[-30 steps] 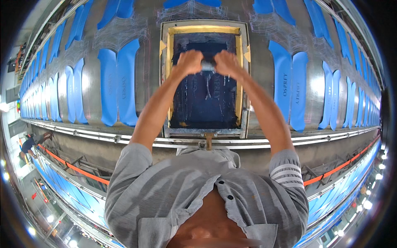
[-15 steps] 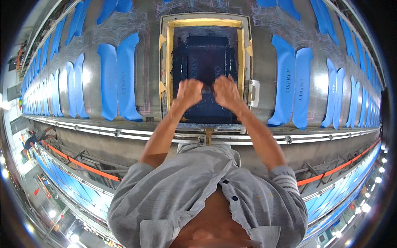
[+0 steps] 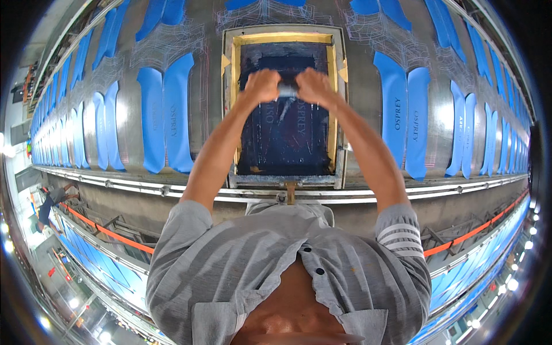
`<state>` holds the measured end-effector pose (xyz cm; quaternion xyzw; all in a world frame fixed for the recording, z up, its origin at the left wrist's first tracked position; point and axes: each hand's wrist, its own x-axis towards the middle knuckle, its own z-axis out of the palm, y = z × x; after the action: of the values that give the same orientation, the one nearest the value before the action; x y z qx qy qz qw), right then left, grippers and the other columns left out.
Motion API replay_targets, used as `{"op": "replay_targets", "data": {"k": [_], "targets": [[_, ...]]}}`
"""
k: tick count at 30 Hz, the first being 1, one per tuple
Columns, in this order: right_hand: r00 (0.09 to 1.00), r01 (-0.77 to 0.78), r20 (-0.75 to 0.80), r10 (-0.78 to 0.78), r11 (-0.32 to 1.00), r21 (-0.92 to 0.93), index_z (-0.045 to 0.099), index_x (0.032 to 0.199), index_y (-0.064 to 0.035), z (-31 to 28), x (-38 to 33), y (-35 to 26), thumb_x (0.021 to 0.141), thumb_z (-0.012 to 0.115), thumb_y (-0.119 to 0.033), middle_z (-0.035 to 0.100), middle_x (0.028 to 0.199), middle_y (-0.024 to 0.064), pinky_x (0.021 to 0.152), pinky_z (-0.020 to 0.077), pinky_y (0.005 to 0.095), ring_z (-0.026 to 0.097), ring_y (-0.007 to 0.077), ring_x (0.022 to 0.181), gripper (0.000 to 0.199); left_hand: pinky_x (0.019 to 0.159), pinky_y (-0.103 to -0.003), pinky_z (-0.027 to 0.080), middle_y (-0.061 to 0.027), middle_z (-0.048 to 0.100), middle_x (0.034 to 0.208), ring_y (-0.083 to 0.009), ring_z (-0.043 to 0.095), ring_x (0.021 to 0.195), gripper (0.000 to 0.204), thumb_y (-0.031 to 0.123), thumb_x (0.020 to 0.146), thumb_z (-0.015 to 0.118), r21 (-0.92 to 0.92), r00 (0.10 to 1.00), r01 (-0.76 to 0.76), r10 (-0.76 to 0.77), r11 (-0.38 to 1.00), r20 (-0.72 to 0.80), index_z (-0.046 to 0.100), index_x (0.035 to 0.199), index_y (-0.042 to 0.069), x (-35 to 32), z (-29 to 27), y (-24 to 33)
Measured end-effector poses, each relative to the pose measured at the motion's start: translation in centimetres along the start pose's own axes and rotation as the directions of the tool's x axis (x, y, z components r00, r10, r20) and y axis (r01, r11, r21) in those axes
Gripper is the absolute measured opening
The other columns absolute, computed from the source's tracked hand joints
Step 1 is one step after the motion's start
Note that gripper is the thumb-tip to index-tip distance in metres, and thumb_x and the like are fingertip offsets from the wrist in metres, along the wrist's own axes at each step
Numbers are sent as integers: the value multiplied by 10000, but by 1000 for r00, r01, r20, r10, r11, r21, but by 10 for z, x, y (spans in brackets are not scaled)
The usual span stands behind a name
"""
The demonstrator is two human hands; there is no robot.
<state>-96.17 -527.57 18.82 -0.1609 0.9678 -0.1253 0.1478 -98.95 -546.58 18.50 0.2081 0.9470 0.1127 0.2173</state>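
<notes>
A screen-printing frame (image 3: 340, 155) with yellow tape along its inner edges lies on the long table before me. Dark ink coats its mesh (image 3: 282, 158), and dim lettering shows through. Over the far half of the mesh, my left hand (image 3: 262, 86) and my right hand (image 3: 314, 87) are closed in fists, side by side with a gap between. Both grip a squeegee (image 3: 288, 91); only a pale piece of it shows in the gap, and its blade is hidden. Both arms reach forward, nearly straight.
Pairs of blue cut pieces (image 3: 152, 121) with printed lettering lie left of the frame, and more blue pieces (image 3: 395, 109) lie right. A metal rail (image 3: 138, 188) edges the table nearest me. Another person (image 3: 49, 204) is at the far left. Behind me runs an orange bar (image 3: 123, 237).
Both hands have moved away from me with the squeegee, from mid-mesh toward the frame's far end. The arms have straightened, and more of the near mesh shows.
</notes>
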Motion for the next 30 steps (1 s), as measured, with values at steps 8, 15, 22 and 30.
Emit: {"op": "replay_targets", "data": {"k": [8, 15, 22, 30], "targets": [[1000, 0, 11, 0, 1000, 29, 748, 924, -10, -4, 77, 36, 779, 636, -108, 714, 957, 232, 905, 550, 519, 699, 410, 947, 208, 841, -503, 568, -205, 743, 954, -374, 723, 944, 254, 135, 735, 711, 32, 999, -36, 37, 999, -30, 782, 977, 116, 78, -18, -27], [964, 173, -209, -162, 984, 36, 715, 856, -59, 76, -76, -24, 782, 616, -125, 648, 915, 102, 1032, 459, 583, 603, 280, 1046, 140, 731, -536, 555, -221, 697, 784, -416, 701, 793, 81, 80, 717, 637, -109, 991, -67, 54, 992, -120, 713, 742, 69, -82, 57, 14], [987, 82, -151, -49, 972, 221, 731, 1028, -51, 93, -194, -67, 798, 741, -310, 666, 1057, 125, 1060, 395, 634, 568, 309, 1173, 347, 775, -458, 575, -99, 745, 987, -332, 715, 921, 350, 31, 742, 632, -138, 993, -93, 81, 986, -91, 778, 1041, 141, -194, 102, 60], [590, -557, -292, 753, 641, 528, 728, 1159, -123, 104, -150, 89, 911, 615, -475, 725, 1078, 213, 836, 543, 542, 693, 416, 944, 444, 926, -465, 542, -89, 742, 1133, -295, 687, 1089, 455, 51, 757, 622, -33, 996, -78, 79, 996, 38, 759, 1172, 179, -181, 101, 58]]}}
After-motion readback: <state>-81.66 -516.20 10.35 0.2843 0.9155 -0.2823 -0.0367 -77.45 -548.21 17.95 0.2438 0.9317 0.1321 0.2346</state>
